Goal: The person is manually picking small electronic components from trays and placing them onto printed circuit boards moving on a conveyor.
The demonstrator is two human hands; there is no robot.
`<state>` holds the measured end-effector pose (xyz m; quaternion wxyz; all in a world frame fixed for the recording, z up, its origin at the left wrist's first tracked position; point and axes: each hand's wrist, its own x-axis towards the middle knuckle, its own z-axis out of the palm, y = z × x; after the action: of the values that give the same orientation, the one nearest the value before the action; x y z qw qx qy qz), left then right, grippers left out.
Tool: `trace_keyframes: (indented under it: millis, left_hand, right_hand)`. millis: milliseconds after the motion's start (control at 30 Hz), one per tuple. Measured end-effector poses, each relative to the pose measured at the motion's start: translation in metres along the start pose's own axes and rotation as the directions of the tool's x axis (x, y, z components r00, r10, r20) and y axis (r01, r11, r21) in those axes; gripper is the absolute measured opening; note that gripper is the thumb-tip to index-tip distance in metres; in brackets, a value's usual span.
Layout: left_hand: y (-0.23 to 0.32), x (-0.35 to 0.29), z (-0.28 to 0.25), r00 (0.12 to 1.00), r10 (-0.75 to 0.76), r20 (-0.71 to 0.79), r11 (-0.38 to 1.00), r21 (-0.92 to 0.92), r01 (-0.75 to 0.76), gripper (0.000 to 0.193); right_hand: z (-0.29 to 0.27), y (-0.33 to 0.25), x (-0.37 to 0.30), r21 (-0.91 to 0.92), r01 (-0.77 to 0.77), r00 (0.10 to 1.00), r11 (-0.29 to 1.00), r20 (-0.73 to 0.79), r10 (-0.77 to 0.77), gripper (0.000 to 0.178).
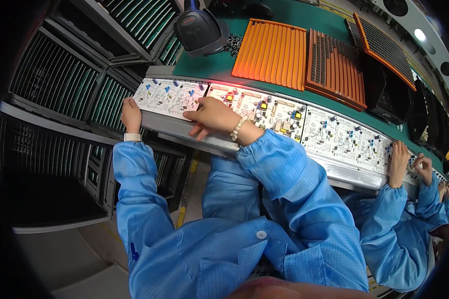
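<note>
My left hand [131, 115] is at the left end of a white circuit board panel [157, 102], its fingers closed on the panel's end edge. Small blue and dark components stand on this panel. Over the panel's right end is my right hand [214, 115], fingers apart and pointing left, near the front edge. Nothing shows between its fingers, though the palm side is partly hidden. Just right of that hand, a second white board [279, 114] carries yellow-and-black transformers and round capacitors, with red light falling on its left part.
Boards continue rightward along a metal rail [334, 172], where a co-worker's hands [398, 162] work. Behind lie orange slotted trays [269, 52] on a green mat [199, 67]. A black scanner [199, 30] stands above the boards. Racks of green boards [112, 99] fill the left side.
</note>
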<state>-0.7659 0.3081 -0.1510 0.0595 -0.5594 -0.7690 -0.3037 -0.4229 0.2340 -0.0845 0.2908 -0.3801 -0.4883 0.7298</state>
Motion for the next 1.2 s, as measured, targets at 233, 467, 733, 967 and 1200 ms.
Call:
trace_keyframes:
  millis: [233, 467, 733, 967, 1200]
  left_hand:
    - [-0.002, -0.001, -0.007, 0.996, 0.001, 0.090, 0.997, 0.075, -0.008, 0.031]
    - [-0.009, 0.008, 0.005, 0.989, 0.000, 0.145, 0.991, 0.129, -0.019, 0.033]
    - [-0.065, 0.046, 0.017, 0.986, 0.124, 0.115, 0.988, 0.075, -0.133, 0.036]
    - [-0.027, 0.029, 0.008, 0.981, 0.046, 0.190, 0.996, 0.063, -0.059, 0.042]
    - [-0.006, 0.019, -0.005, 0.979, 0.063, 0.196, 0.995, 0.061, -0.076, 0.052]
  right_hand:
    - [0.007, -0.001, -0.004, -0.111, 0.040, 0.998, 0.993, -0.053, -0.046, 0.055]
    - [0.005, -0.012, -0.009, 0.022, -0.030, 0.998, 0.999, 0.055, 0.029, 0.078]
    - [0.010, -0.013, 0.000, 0.451, -0.004, 0.963, 0.893, 0.242, -0.118, 0.070]
    - [-0.019, -0.042, -0.071, 0.733, 0.056, 0.979, 0.678, 0.094, -0.182, 0.050]
    - [-0.083, -0.074, -0.288, -0.770, 0.134, 0.823, 0.624, -0.264, -0.503, 0.036]
